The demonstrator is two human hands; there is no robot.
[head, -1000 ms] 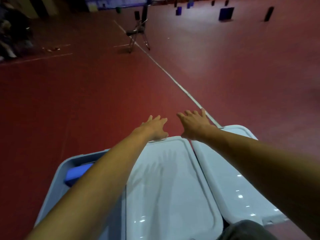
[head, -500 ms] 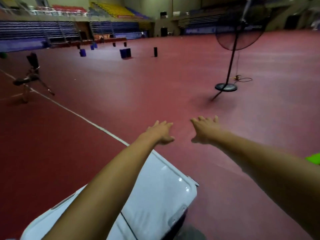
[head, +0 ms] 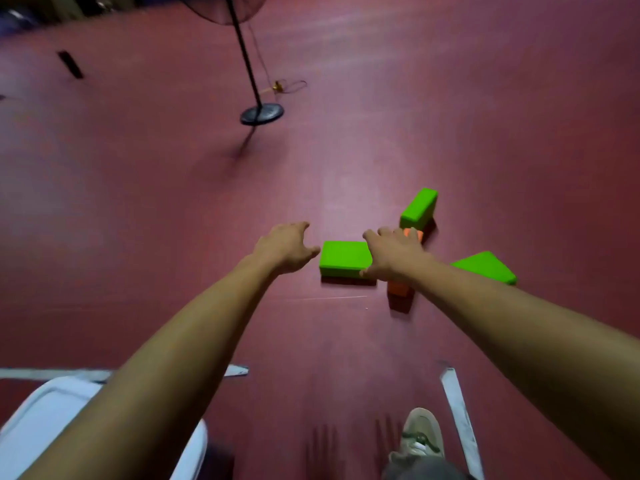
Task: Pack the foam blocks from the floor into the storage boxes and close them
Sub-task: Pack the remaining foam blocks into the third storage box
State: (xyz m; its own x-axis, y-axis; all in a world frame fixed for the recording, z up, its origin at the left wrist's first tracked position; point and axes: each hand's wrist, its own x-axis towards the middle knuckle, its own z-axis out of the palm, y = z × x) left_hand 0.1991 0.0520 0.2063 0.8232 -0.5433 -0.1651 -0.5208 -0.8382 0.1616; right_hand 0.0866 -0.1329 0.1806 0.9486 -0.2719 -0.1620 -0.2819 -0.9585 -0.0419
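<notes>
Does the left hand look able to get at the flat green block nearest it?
Probably yes. The left hand is open beside the flat green block, with only bare floor between them; the right hand overlaps only its other end. Its height above the floor is unclear.

A: Dim indoor light; a pale sheen runs down the middle of the red floor (head: 138, 202); the fan stand (head: 262, 114) casts a soft shadow toward the near left.

B: Agreed; motion blur streaks the shoe (head: 420, 436) and the far corners; lines bend at the edges; the green blocks (head: 344, 258) look oversaturated.
</notes>
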